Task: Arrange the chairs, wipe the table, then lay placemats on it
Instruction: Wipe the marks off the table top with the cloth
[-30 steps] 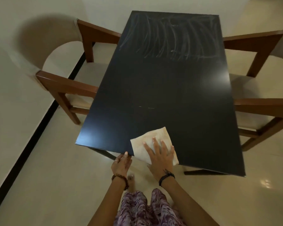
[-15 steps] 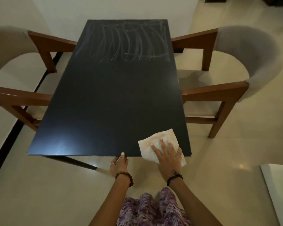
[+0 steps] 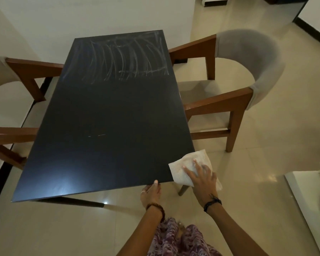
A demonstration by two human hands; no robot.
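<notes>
At the near right corner of the desk [image 3: 103, 126] lay the cloth [image 3: 185, 167], half overhanging the edge, under the right hand [image 3: 201, 179] — its grip flat, fingers spread and pressing, not curled. The left hand [image 3: 151, 194] rested at the near edge, thumb on top; its fingers were hidden below. Streaks marked the far end. A chair [image 3: 235, 89] stood at the right, another [image 3: 17, 85] at the left. Wiping was in hand, I judged — next, a sweep across the unwiped middle. No placemats showed.
</notes>
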